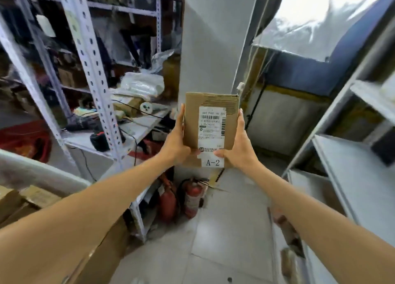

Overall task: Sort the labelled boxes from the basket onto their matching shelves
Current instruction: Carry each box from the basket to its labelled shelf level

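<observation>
Step in hand: label check and carry. One cardboard box [210, 121] is held upright in mid-air in front of a grey pillar [213, 38]. The left hand [175, 143] grasps its left edge and the right hand [238, 147] its right edge, each with a thumb pressed on the front. One tag [212, 162] at the bottom reads A-2.

Next move, as judged: locate the shelf marked A-2 and set the box on it. No shelf marking is legible here.

Count:
- Boxes in hand: one
- Hands: two
- Racks: one left rack [92, 74], one right rack [350, 166]
- Fire extinguishers [193, 195] on the floor: two
</observation>
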A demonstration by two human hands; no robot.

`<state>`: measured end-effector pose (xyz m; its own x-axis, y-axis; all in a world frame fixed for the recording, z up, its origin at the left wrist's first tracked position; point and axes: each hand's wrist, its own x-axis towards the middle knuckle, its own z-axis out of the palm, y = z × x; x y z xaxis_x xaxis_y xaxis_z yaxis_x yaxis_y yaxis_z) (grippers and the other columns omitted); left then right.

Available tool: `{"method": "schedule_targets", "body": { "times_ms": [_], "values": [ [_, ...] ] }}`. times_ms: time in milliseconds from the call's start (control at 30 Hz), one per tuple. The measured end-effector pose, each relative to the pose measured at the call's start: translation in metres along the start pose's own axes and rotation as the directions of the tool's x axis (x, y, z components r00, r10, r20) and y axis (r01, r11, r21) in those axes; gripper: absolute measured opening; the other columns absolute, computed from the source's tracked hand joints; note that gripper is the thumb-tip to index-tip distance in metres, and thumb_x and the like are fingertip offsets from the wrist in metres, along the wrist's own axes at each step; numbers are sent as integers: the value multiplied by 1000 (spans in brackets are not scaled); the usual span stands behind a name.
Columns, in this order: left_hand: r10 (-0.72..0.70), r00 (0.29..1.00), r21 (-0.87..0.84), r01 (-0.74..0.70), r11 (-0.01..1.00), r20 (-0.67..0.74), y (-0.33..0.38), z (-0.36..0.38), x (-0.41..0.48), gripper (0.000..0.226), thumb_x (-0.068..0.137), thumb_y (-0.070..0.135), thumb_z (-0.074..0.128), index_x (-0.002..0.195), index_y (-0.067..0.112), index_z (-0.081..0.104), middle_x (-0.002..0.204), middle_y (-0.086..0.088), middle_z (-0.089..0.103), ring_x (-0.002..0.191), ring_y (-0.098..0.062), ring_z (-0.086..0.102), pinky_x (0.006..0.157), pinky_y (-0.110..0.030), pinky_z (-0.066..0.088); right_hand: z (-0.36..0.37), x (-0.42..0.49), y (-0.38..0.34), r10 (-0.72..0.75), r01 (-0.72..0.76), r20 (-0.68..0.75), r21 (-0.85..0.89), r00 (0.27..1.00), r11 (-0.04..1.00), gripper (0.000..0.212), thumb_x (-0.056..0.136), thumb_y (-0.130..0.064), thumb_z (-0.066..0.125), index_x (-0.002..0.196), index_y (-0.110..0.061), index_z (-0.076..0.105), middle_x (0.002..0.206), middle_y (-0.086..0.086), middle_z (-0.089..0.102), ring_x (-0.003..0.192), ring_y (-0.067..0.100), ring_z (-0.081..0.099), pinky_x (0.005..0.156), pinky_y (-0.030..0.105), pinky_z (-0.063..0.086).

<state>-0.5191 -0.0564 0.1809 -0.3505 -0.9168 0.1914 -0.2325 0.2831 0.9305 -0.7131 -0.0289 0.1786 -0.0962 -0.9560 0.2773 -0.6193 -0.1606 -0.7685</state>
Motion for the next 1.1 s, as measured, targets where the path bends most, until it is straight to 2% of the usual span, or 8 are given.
{"method": "schedule_targets", "body": {
  "times_ms": [100, 200, 333, 567, 700, 833, 967, 1100],
  "values": [
    [58, 987, -17, -56, 998, 150, 18, 55, 31, 131, 65, -16, 74, 151, 29, -14, 151, -8, 30, 135, -25, 38, 104, -43, 42, -48, -21, 26, 110, -122, -156, -69, 982, 990, 142, 62, -11, 89, 151, -27, -20, 144, 7, 34, 124, 8, 35, 112, 37, 29],
    [109, 946, 29, -124, 992, 304, 35, 112, 54, 135, 64, -5, 78, 148, 41, -17, 151, -8, 31, 134, -32, 39, 102, -58, 41, -89, -49, 48, 211, -256, -305, -114, 929, 960, 138, 67, -13, 87, 150, -28, -22, 147, 8, 31, 123, 10, 37, 108, 38, 34],
    [122, 871, -9, -134, 991, 476, 57, 178, 63, 136, 67, -6, 77, 143, 52, -19, 146, -8, 40, 131, -28, 43, 104, -55, 41, -133, -91, 67, 309, -409, -473, -123, 825, 904, 136, 66, -17, 86, 149, -33, -21, 148, 6, 33, 134, 22, 40, 106, 50, 43],
    [243, 582, -144, -212, 967, 776, 85, 255, 49, 134, 66, -6, 77, 143, 56, -13, 140, -11, 46, 124, -32, 50, 94, -60, 48, -164, -177, 58, 461, -617, -704, 41, 541, 786, 132, 70, -5, 83, 150, -27, -20, 142, 6, 41, 123, 10, 42, 100, 28, 40],
    [297, 431, -191, -273, 943, 852, 86, 279, 27, 134, 66, -4, 78, 143, 54, -14, 137, -8, 49, 118, -31, 54, 91, -55, 51, -154, -217, 53, 516, -730, -785, 125, 342, 672, 143, 62, -6, 87, 148, -37, -23, 140, 9, 40, 126, 20, 42, 102, 39, 41],
    [288, 313, -234, -198, 952, 905, 72, 291, 9, 124, 73, -11, 71, 149, 43, -11, 118, 2, 56, 103, -17, 59, 77, -30, 55, -135, -243, 49, 551, -767, -815, 235, 178, 597, 144, 60, -3, 88, 149, -37, -20, 143, 8, 36, 131, 23, 39, 105, 38, 39],
    [317, 222, -251, -281, 926, 922, 68, 305, 6, 122, 74, -11, 70, 149, 43, -10, 129, -11, 59, 110, -29, 61, 89, -47, 52, -116, -257, 48, 561, -744, -827, 357, 29, 565, 130, 63, -3, 87, 154, -18, -4, 149, 7, 34, 137, 21, 34, 103, 24, 30],
    [325, 201, -273, -251, 929, 924, 71, 320, 11, 122, 73, -13, 70, 149, 44, -6, 129, -16, 57, 102, -26, 62, 84, -46, 54, -122, -258, 49, 567, -761, -823, 372, -7, 531, 127, 66, -5, 86, 154, -17, -5, 154, 7, 27, 141, 22, 27, 100, 18, 22]
  ]
}}
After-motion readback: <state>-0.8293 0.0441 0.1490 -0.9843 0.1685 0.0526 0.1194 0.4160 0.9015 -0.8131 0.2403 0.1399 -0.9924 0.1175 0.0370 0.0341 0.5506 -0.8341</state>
